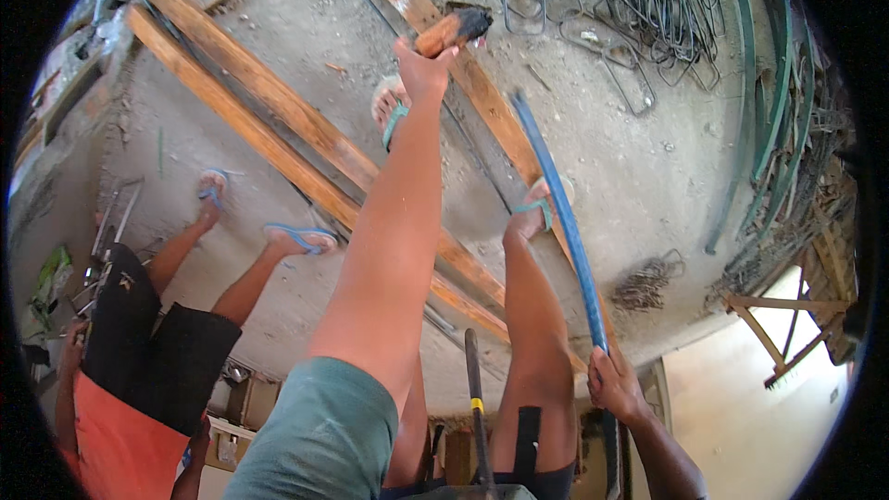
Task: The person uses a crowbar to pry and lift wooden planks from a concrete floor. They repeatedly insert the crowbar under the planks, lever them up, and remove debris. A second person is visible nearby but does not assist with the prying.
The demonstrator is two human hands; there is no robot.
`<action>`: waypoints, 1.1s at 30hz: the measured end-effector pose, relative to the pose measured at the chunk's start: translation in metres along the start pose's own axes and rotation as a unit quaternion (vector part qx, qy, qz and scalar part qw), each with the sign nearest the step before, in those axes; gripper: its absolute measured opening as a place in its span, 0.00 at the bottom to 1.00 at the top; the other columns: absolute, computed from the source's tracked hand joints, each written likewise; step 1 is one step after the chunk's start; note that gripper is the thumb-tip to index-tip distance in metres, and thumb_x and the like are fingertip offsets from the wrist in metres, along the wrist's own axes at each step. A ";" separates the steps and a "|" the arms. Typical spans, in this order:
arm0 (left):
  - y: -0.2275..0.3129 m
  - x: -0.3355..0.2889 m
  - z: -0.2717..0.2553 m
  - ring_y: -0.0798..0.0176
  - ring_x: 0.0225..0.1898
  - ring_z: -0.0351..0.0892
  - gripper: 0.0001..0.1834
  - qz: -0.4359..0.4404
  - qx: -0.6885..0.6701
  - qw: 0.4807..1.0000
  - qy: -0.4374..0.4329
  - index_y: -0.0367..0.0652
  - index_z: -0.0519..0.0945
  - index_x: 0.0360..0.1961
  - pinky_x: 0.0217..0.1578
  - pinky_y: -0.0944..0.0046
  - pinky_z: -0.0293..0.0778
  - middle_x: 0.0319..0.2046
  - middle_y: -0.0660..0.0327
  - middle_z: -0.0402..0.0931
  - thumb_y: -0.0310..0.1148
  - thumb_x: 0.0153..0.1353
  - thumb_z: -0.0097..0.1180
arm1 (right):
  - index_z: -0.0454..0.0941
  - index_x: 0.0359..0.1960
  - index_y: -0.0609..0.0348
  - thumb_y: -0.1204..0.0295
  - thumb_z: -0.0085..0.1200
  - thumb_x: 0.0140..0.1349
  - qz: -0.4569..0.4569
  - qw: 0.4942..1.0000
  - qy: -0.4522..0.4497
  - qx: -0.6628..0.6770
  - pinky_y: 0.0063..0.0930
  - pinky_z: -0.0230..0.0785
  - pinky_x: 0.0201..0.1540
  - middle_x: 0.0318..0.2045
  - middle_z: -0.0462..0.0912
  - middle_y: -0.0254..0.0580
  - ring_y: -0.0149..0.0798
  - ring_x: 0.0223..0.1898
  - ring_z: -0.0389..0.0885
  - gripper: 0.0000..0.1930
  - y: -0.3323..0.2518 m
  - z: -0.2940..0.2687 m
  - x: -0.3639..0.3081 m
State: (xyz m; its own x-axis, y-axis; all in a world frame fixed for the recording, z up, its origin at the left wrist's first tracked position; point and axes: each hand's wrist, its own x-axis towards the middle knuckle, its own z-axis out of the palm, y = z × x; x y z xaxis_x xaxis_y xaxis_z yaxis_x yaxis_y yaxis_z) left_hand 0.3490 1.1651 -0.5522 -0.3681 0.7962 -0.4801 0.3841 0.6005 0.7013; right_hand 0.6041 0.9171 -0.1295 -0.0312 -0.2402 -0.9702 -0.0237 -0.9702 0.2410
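Observation:
My left arm, in a green sleeve, reaches far forward. At its end my left hand (426, 70) is closed on a short wooden block (440, 35), orange-brown with a blackened, rough end. That block is over a long timber beam (491, 106), and I cannot tell whether they touch. On the right, low in the view, my right hand (615, 383) is wrapped round a long blue bar (567, 213). The bar slants up and forward from my fist to a dark, slightly blurred tip. Its lower part runs dark below my fist. My feet in green flip-flops stand near the beam.
Two more timber beams (250, 148) cross the floor on the left. A person in a red shirt (125, 426) and blue flip-flops is near left. Bent metal rods (639, 0) heap at the far right, green strips (773, 83) beyond them. A small wire bundle (645, 282) lies right of the bar.

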 end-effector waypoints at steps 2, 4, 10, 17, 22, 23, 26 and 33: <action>0.006 0.004 -0.001 0.49 0.49 0.78 0.38 0.025 0.005 0.999 0.024 0.34 0.70 0.53 0.50 0.56 0.72 0.47 0.46 0.77 0.34 0.41 0.78 | 0.64 0.33 0.53 0.56 0.40 0.74 -0.050 0.994 0.023 -0.096 0.23 0.58 0.17 0.16 0.65 0.29 0.25 0.15 0.64 0.16 -0.036 0.022 -0.001; 0.007 0.011 -0.011 0.55 0.44 0.81 0.36 0.022 -0.005 0.999 -0.036 0.35 0.72 0.51 0.46 0.59 0.73 0.40 0.49 0.81 0.36 0.42 0.78 | 0.63 0.32 0.53 0.56 0.39 0.74 -0.044 0.994 0.015 -0.096 0.23 0.58 0.17 0.15 0.65 0.29 0.24 0.14 0.62 0.16 -0.073 0.043 -0.002; -0.020 0.018 -0.027 0.64 0.24 0.83 0.26 -0.062 0.089 0.985 -0.134 0.36 0.74 0.46 0.27 0.61 0.77 0.28 0.56 0.83 0.34 0.49 0.73 | 0.61 0.34 0.52 0.54 0.39 0.75 -0.043 0.998 -0.036 -0.022 0.25 0.56 0.14 0.16 0.62 0.31 0.27 0.11 0.60 0.16 -0.163 0.095 0.000; -0.030 -0.011 -0.023 0.57 0.28 0.85 0.33 -0.003 0.066 0.991 -0.118 0.41 0.66 0.57 0.32 0.58 0.77 0.31 0.53 0.83 0.35 0.52 0.70 | 0.62 0.36 0.52 0.53 0.40 0.74 0.014 0.999 -0.019 -0.036 0.24 0.54 0.14 0.17 0.61 0.32 0.27 0.12 0.59 0.16 -0.213 0.111 -0.029; -0.001 -0.017 -0.041 0.47 0.43 0.83 0.33 -0.046 0.094 0.986 -0.131 0.45 0.68 0.57 0.44 0.51 0.74 0.38 0.49 0.83 0.39 0.52 0.70 | 0.60 0.34 0.53 0.55 0.40 0.74 0.012 0.994 0.011 -0.106 0.25 0.55 0.14 0.16 0.62 0.31 0.27 0.12 0.59 0.16 -0.233 0.121 -0.027; 0.003 -0.015 -0.046 0.46 0.46 0.82 0.33 -0.068 0.094 0.982 -0.150 0.45 0.69 0.57 0.45 0.50 0.73 0.39 0.48 0.83 0.40 0.52 0.70 | 0.60 0.33 0.53 0.56 0.41 0.74 0.013 0.993 0.016 -0.114 0.25 0.55 0.14 0.16 0.62 0.31 0.27 0.12 0.59 0.16 -0.237 0.125 -0.025; 0.009 -0.010 -0.051 0.45 0.44 0.82 0.32 -0.035 0.101 0.985 -0.132 0.45 0.70 0.56 0.44 0.49 0.74 0.39 0.47 0.82 0.39 0.52 0.70 | 0.60 0.34 0.54 0.61 0.43 0.73 0.007 0.990 0.026 -0.137 0.25 0.56 0.13 0.16 0.62 0.30 0.26 0.12 0.60 0.13 -0.241 0.133 -0.027; 0.022 0.008 -0.040 0.37 0.46 0.79 0.26 -0.019 0.079 0.989 -0.126 0.40 0.68 0.48 0.43 0.44 0.72 0.39 0.43 0.80 0.33 0.53 0.68 | 0.64 0.35 0.57 0.60 0.45 0.71 -0.026 0.990 -0.016 -0.135 0.27 0.62 0.16 0.15 0.65 0.32 0.27 0.14 0.66 0.14 -0.185 0.089 0.004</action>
State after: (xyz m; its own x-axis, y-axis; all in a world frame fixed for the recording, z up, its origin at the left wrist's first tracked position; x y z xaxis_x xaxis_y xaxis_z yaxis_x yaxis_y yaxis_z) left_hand 0.3208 1.1813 -0.5197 -0.1695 0.7541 -0.6345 0.5091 0.6183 0.5988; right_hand 0.5190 1.0986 -0.1756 -0.0690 -0.1930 -0.9788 0.2413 -0.9552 0.1713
